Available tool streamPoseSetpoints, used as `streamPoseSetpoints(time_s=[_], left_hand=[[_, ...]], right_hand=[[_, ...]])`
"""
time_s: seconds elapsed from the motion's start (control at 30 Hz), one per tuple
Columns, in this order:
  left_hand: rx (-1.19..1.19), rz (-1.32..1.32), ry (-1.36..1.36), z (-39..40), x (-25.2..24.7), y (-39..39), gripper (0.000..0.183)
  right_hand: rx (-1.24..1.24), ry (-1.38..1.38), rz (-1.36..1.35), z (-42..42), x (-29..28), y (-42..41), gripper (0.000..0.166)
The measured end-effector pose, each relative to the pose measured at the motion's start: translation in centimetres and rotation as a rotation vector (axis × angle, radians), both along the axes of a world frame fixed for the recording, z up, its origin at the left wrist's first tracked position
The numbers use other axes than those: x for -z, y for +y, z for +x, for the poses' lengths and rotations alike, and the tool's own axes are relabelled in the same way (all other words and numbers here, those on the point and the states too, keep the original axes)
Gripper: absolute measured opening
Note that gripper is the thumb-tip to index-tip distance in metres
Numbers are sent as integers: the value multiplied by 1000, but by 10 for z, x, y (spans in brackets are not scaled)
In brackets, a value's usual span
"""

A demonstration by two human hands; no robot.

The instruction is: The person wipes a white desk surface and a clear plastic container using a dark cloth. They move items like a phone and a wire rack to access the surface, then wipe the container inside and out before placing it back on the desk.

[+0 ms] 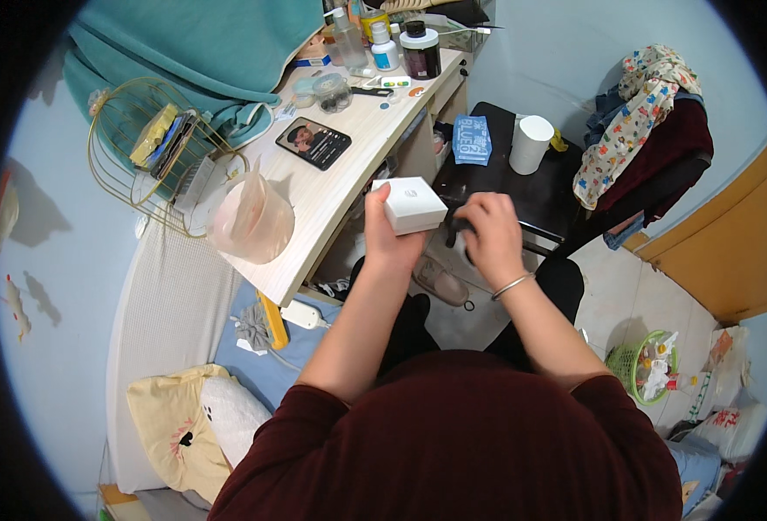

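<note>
A small white lidded box (414, 207) rests in my left hand (390, 241), the thumb along its left side and the fingers beneath it. Just to its right is my right hand (492, 236), fingers curled around a small dark object (459, 228), partly hidden and blurred; it could be a black band or cord. The two hands are apart, over the gap between the desk and a black chair. On the desk to the left lies a smartphone (313, 143) with its screen lit, and near the corner stands a translucent pink container (251, 218).
The white desk (351, 189) has bottles and jars at its far end. A gold wire rack (162, 156) stands at left. The black chair seat (487, 189) holds a tissue roll (531, 144) and a blue packet (472, 140). A green wastebasket (631, 366) is at lower right.
</note>
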State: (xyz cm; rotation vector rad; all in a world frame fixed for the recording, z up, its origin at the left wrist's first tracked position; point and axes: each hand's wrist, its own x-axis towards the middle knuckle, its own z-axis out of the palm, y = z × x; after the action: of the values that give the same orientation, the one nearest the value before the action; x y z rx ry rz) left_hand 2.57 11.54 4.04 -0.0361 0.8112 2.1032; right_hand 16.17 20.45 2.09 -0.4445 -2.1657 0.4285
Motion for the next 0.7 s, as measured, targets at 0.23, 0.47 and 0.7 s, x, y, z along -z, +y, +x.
streamPoseSetpoints(time_s=[0.23, 0.47, 0.7], left_hand=[[124, 43, 41, 8, 5, -9, 42], [95, 131, 122, 13, 15, -5, 37], [82, 125, 63, 6, 12, -12, 42]], right_hand=[[-95, 165, -173, 2, -41, -2, 19], [-179, 8, -61, -14, -30, -18, 25], [58, -218, -100, 10, 27, 11, 25]])
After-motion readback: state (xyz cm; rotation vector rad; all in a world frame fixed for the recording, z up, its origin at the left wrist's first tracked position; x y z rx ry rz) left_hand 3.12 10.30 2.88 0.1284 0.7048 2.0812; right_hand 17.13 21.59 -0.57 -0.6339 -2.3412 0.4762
